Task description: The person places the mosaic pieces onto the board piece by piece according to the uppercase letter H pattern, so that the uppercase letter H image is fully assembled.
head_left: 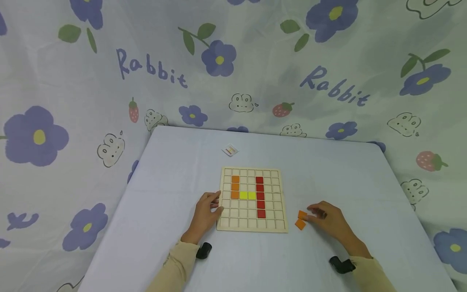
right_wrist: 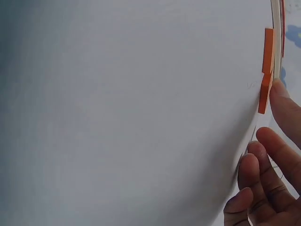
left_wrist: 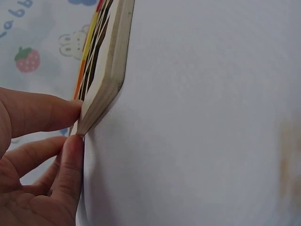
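Note:
A square wooden grid board point(head_left: 251, 225) lies on the table. Orange tiles point(head_left: 235, 186) form a short column on it, two yellow tiles point(head_left: 247, 195) sit side by side, and red tiles point(head_left: 260, 196) make a longer column. My left hand point(head_left: 204, 213) rests at the board's left side, thumb and fingertips touching the edge point(left_wrist: 106, 77). Right of the board lie two loose orange tiles point(head_left: 300, 224), seen edge-on in the right wrist view. My right hand point(head_left: 330, 221) is beside them, its thumb touching the nearer tile point(right_wrist: 264, 96); the other fingers are loosely bent, apart from it.
A small card point(head_left: 230, 150) with a coloured grid pattern lies behind the board. White cloth covers the table point(head_left: 175, 162). A curtain point(head_left: 255, 48) printed with flowers and rabbits hangs behind the far edge and along the sides.

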### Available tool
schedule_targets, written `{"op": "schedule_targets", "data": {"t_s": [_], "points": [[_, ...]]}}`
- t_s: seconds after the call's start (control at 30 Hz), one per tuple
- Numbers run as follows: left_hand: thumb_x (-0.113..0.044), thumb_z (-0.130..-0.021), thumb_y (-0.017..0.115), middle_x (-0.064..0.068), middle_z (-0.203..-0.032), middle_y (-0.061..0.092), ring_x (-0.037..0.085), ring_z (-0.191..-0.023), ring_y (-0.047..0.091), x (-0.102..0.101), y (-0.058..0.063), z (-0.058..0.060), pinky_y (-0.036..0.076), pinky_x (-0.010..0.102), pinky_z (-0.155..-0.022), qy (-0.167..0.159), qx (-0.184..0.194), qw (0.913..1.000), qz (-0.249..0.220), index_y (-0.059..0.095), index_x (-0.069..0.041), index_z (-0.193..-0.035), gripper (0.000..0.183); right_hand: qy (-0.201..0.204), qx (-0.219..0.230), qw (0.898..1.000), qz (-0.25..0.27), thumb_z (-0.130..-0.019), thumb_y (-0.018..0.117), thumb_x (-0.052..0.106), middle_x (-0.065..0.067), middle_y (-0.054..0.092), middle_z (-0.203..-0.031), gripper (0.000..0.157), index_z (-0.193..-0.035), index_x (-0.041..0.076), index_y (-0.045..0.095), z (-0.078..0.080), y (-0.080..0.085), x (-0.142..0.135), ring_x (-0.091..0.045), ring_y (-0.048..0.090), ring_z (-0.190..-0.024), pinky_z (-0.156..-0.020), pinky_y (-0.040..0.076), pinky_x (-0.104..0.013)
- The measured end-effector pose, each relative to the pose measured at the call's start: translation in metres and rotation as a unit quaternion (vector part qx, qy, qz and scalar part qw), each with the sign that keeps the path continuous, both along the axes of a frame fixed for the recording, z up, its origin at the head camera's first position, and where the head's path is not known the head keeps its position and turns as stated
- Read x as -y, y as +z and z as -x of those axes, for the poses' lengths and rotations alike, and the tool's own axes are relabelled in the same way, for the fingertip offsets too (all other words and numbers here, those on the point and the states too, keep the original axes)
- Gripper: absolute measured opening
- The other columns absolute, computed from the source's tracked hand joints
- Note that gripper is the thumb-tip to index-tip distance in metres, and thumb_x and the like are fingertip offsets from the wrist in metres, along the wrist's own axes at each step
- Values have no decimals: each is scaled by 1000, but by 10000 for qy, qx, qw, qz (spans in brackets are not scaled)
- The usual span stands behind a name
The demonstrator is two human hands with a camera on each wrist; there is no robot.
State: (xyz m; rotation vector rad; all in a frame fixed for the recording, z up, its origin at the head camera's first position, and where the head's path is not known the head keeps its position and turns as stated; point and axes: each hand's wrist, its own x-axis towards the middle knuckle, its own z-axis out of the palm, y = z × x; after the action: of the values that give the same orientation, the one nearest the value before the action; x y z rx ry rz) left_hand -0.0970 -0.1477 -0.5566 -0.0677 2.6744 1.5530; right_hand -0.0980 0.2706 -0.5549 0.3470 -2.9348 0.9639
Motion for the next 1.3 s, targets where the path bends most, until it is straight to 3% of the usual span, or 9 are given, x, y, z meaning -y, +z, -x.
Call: {"op": "schedule_targets", "data": {"t_s": [0.27, 0.7, 0.93, 1.3], "points": [[3, -87, 72, 13, -121, 58, 23, -109, 64, 0, 2, 0, 57, 30, -94, -4, -7, 10000, 4, 55, -1, -142, 57, 225, -76, 9995, 203, -75, 88, 18, 7, 62, -83, 28, -100, 15, 76, -3, -3, -1, 1, 49, -72, -62, 46, -19], [5, -86, 72, 14, -121, 58, 23, -109, 64, 0, 2, -1, 57, 30, -93, -13, -40, 10000, 18, 56, 0, -141, 57, -110, 278, 9992, 272, -77, 88, 27, 8, 62, -92, 29, -103, 22, 77, -8, -8, -1, -3, 49, -78, -66, 44, -19], [6, -86, 72, 14, -120, 58, 23, -109, 63, 0, 1, 0, 57, 30, -93, 14, -65, 10000, -41, 56, 0, -140, 57, -185, 80, 9994, 291, -76, 88, 26, 9, 63, -93, 27, -100, 23, 77, -9, -10, 2, 0, 49, -81, -68, 44, -18], [6, -86, 72, 14, -120, 58, 22, -109, 62, -1, 2, 0, 56, 30, -94, -10, -42, 9999, -125, 55, 0, -141, 58, -290, -332, 9990, 99, -77, 86, 10, 8, 63, -86, 25, -99, 13, 76, -11, -9, 7, -1, 49, -76, -66, 45, -18]]}}
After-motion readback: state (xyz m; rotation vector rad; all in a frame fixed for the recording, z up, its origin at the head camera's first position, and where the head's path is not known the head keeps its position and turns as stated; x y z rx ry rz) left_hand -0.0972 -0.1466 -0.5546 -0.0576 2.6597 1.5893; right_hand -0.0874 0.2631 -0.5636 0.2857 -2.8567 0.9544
